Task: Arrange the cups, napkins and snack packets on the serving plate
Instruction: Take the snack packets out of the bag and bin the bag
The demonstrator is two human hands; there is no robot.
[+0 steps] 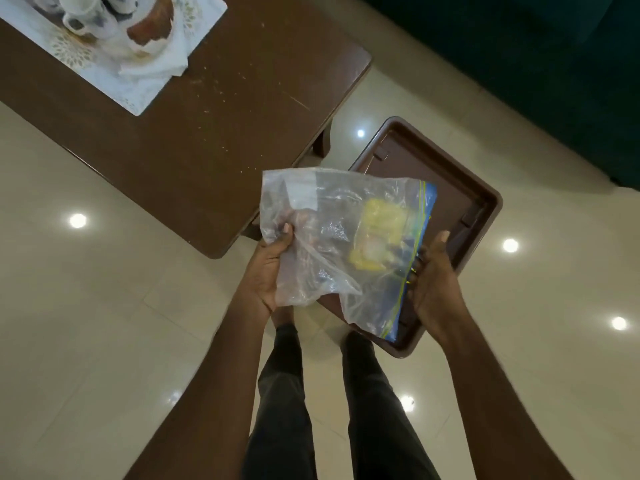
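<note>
I stand over a tiled floor holding a brown square serving tray (460,181) in front of me. A clear zip bag (332,237) with a yellow snack packet (377,233) inside lies over the tray. My left hand (268,271) grips the bag's left side. My right hand (434,285) grips the tray's right edge together with the bag's blue zip strip. White cups (86,15) and a folded white napkin (156,64) sit on a white placemat (138,88) at the far left of the brown table (214,133).
A brown-and-white bowl (152,26) stands beside the cups. A dark green sofa (536,64) fills the upper right. My legs (329,410) are below the tray. The glossy floor shows ceiling light reflections.
</note>
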